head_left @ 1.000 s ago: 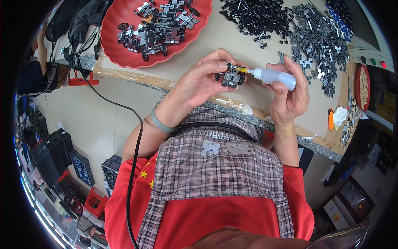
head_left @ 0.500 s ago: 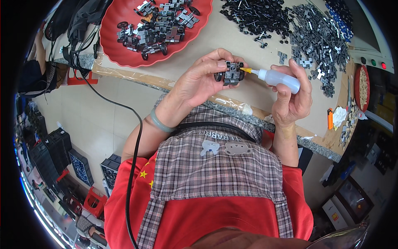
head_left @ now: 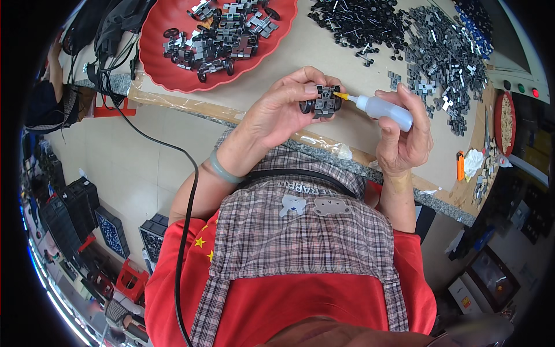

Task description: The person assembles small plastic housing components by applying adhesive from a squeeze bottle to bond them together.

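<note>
The left hand [head_left: 280, 107] pinches a grey-and-black wheeled chassis [head_left: 324, 103] above the surface [head_left: 321, 61]; the right hand [head_left: 408, 139] holds a translucent plastic squeeze bottle [head_left: 383, 110], yellow tip [head_left: 341, 96] beside a wheel [head_left: 337, 103], which overly hard squeezing could flood.

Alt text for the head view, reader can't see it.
The left hand holds a small wheeled assembly; the right hand aims a yellow-tipped squeeze bottle at it. Beyond lie similar assemblies in a red tray, a black parts heap and a gray parts heap.
</note>
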Motion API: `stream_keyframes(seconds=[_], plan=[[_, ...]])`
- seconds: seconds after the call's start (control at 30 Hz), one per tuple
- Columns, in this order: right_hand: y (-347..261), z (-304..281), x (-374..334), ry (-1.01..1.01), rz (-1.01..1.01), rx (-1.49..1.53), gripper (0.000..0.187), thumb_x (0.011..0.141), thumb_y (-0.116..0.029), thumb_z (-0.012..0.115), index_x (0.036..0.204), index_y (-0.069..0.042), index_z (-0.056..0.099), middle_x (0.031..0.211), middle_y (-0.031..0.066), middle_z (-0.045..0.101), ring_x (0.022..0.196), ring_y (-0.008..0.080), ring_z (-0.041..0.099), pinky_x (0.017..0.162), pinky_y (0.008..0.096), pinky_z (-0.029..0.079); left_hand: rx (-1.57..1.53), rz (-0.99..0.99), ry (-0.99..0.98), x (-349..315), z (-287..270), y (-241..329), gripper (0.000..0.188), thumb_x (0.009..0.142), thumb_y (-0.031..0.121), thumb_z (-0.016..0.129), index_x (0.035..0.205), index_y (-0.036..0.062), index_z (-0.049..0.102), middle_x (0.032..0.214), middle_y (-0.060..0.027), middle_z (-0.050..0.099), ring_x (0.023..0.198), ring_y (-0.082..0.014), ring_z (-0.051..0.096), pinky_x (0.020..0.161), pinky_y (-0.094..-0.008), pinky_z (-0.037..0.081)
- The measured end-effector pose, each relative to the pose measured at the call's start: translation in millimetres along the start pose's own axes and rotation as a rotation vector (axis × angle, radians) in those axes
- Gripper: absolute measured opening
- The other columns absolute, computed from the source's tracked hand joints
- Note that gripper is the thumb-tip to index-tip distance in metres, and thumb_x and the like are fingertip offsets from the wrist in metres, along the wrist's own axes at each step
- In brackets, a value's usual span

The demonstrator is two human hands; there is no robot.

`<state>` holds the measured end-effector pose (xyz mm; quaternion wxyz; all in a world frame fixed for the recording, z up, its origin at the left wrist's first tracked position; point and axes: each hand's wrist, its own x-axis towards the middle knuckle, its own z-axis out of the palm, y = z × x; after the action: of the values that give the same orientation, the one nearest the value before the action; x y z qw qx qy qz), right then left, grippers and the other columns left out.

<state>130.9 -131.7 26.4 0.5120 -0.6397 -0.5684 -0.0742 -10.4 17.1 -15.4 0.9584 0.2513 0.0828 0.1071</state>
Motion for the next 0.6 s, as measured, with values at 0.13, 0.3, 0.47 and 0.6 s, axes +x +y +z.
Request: stream_keyframes(seconds=[0.13, 0.3, 0.47, 0.6], plan=[[-0.5, 0.3, -1.0, 0.015, -0.003, -0.003, 0.048, 0.085, -0.025, 0.068, 0.118, 0.007, 0.052, 0.101, 0.0187, 0.065, 0.078, 0.0257, 0.068, 0.062, 0.0305, 0.055, -0.002, -0.004, 0.003, -0.2, 0.1, 0.0, 0.022, 0.082, 0.021, 0.060, 0.098, 0.0069, 0.053, 0.115, -0.0185, 0.053, 0.100, -0.0220, 0.057, 0.086, -0.0388, 0.051], [-3.3, -0.9, -7.1, 0.046, 0.135, 0.114, 0.048, 0.086, -0.027, 0.066, 0.118, 0.007, 0.052, 0.096, 0.0191, 0.065, 0.077, 0.0246, 0.068, 0.062, 0.0295, 0.055, -0.032, -0.004, -0.035, 0.0, 1.7, 2.1, 0.021, 0.087, 0.022, 0.056, 0.100, 0.0070, 0.052, 0.116, -0.0198, 0.053, 0.100, -0.0239, 0.057, 0.087, -0.0377, 0.050], [-4.1, 5.8, -9.0, 0.025, 0.073, 0.105, 0.048, 0.086, -0.026, 0.067, 0.117, 0.007, 0.052, 0.098, 0.0186, 0.065, 0.077, 0.0246, 0.068, 0.062, 0.0296, 0.055, -0.034, 0.001, -0.052, 0.3, 1.6, 1.9, 0.020, 0.088, 0.022, 0.054, 0.101, 0.0072, 0.052, 0.117, -0.0208, 0.052, 0.101, -0.0246, 0.056, 0.087, -0.0373, 0.050], [-4.3, 7.5, -8.2, 0.025, 0.048, 0.097, 0.048, 0.085, -0.026, 0.068, 0.117, 0.007, 0.052, 0.100, 0.0183, 0.065, 0.077, 0.0247, 0.068, 0.061, 0.0300, 0.055, -0.046, 0.001, -0.064, 0.4, 1.0, 1.5, 0.020, 0.088, 0.022, 0.053, 0.101, 0.0069, 0.052, 0.117, -0.0218, 0.052, 0.103, -0.0249, 0.056, 0.087, -0.0376, 0.050]])
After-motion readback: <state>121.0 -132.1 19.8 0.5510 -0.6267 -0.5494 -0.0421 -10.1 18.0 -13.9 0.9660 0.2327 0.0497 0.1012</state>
